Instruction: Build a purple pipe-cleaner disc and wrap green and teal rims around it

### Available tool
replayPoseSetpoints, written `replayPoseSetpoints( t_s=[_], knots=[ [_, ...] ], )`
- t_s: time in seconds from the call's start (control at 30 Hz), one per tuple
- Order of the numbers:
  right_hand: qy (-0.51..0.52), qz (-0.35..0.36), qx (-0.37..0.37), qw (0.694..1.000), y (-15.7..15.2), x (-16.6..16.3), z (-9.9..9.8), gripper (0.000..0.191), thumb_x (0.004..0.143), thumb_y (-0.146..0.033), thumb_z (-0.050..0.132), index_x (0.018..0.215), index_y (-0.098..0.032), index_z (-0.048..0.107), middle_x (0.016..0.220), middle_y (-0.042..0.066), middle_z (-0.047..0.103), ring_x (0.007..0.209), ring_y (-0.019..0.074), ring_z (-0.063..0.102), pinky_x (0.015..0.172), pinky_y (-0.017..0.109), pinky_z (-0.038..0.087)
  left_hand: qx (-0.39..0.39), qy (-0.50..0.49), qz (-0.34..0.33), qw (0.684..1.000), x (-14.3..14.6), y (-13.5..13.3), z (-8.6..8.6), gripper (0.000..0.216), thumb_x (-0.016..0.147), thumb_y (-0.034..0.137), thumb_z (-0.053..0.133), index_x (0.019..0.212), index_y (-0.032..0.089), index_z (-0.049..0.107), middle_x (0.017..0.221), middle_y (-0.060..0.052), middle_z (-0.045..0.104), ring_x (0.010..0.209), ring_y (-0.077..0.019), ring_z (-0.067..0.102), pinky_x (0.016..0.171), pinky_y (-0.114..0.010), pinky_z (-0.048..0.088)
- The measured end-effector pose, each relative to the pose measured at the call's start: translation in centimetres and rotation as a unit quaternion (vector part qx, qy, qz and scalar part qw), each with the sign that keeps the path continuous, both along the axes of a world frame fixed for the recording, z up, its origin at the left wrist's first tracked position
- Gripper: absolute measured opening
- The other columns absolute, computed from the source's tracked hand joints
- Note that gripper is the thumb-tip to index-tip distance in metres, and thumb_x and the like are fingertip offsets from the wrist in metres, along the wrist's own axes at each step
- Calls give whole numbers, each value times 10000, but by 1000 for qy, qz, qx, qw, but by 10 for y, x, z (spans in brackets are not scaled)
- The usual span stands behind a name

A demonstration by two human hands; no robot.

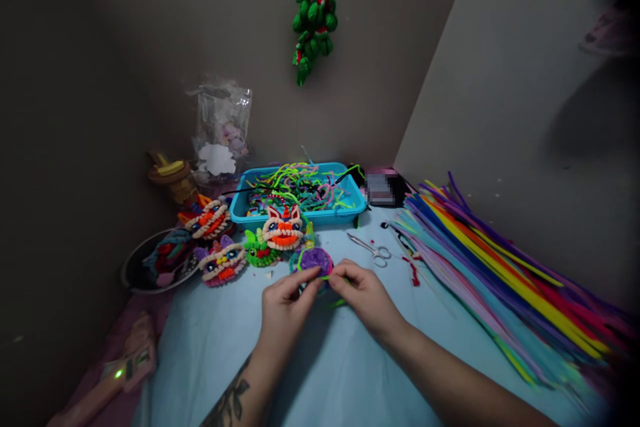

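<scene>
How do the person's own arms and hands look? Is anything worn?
The left forearm and right forearm are bare, without sleeves. The left hand and right hand wear no gloves; no ring or watch shows. A dark tattoo marks the left forearm.

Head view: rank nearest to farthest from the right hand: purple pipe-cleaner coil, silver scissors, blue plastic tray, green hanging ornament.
1. purple pipe-cleaner coil: at the fingers of the right hand, just to its left.
2. small silver scissors: lying just beyond the hand.
3. blue plastic tray: further back, towards the left.
4. green hanging ornament: high up at the back.
</scene>
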State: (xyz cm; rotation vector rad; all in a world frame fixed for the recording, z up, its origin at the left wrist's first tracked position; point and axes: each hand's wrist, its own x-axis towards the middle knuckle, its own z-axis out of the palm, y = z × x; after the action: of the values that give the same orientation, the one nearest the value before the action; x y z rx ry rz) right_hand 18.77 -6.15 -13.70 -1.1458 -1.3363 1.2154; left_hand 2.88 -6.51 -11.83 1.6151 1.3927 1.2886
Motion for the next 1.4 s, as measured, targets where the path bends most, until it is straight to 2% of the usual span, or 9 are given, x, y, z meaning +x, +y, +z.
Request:
replayPoseSetpoints(
  t_s=[0.13, 0.33, 0.47, 0.6, 0.73, 0.87, 1.0, 1.17, 1.4],
  knots=[
    [22, -34, -26, 999, 2, 2, -3, 254, 762, -364, 627, 944, -189, 638, 741, 0, 585, 669, 149, 543, 608, 258, 424, 3, -23, 56, 998, -4, 2, 0, 197, 711, 299, 707, 864, 199, 781, 657, -21, 720, 484, -106, 504, 509, -216, 433],
    [-174, -53, 69, 981, 9, 11, -2, 82, 760, -225, 593, 716, -189, 652, 723, 20, 612, 720, 171, 574, 671, 290, 430, -42, -80, 123, 988, -9, 5, 1, 264, 689, 362, 722, 881, 190, 777, 611, -9, 696, 511, -109, 522, 499, -204, 420],
    [-213, -61, 90, 971, 11, 14, -3, 90, 737, -222, 615, 677, -189, 675, 743, 29, 588, 682, 162, 569, 609, 278, 430, -59, -102, 133, 984, -9, 7, 1, 274, 692, 350, 719, 902, 182, 769, 703, -24, 729, 551, -113, 552, 532, -210, 443],
    [-126, -101, 68, 984, 11, 16, -2, 106, 743, -278, 626, 713, -186, 670, 693, 20, 616, 652, 160, 586, 597, 274, 461, -65, -103, 119, 985, -8, 7, 0, 258, 684, 334, 725, 881, 174, 771, 702, -34, 732, 576, -125, 578, 544, -214, 454],
    [6, -158, 29, 987, 8, 18, 5, 158, 724, -328, 669, 784, -184, 641, 641, -3, 628, 577, 146, 598, 552, 261, 485, -19, -70, 110, 991, -6, 1, -1, 240, 701, 339, 716, 869, 179, 775, 618, -21, 697, 502, -107, 517, 489, -209, 413],
    [73, -171, 74, 980, 4, 17, 7, 129, 739, -293, 691, 780, -199, 613, 660, -17, 616, 590, 130, 606, 583, 252, 498, 11, -61, 88, 994, -5, -3, -1, 203, 710, 311, 712, 854, 184, 777, 622, -22, 695, 480, -100, 500, 496, -217, 420],
    [160, -144, 98, 972, 3, 14, 0, 129, 784, -303, 676, 823, -215, 590, 775, -10, 620, 652, 122, 612, 645, 262, 499, -38, -99, 54, 993, -1, -4, 0, 188, 679, 308, 730, 811, 184, 783, 639, -35, 711, 516, -122, 553, 494, -218, 437],
    [165, -113, 47, 979, 4, 12, -1, 175, 778, -356, 682, 805, -214, 584, 726, -9, 612, 662, 132, 585, 650, 265, 474, -101, -159, 35, 981, 3, -3, 4, 183, 632, 294, 757, 771, 179, 786, 589, -29, 691, 484, -113, 536, 460, -209, 425],
    [181, -109, -20, 977, 5, 7, 9, 283, 639, -417, 765, 734, -202, 608, 687, 0, 613, 638, 141, 540, 642, 268, 448, -137, -229, 10, 964, 5, -1, 6, 193, 593, 265, 782, 761, 172, 781, 573, -16, 677, 456, -90, 524, 435, -189, 434]
  ],
)
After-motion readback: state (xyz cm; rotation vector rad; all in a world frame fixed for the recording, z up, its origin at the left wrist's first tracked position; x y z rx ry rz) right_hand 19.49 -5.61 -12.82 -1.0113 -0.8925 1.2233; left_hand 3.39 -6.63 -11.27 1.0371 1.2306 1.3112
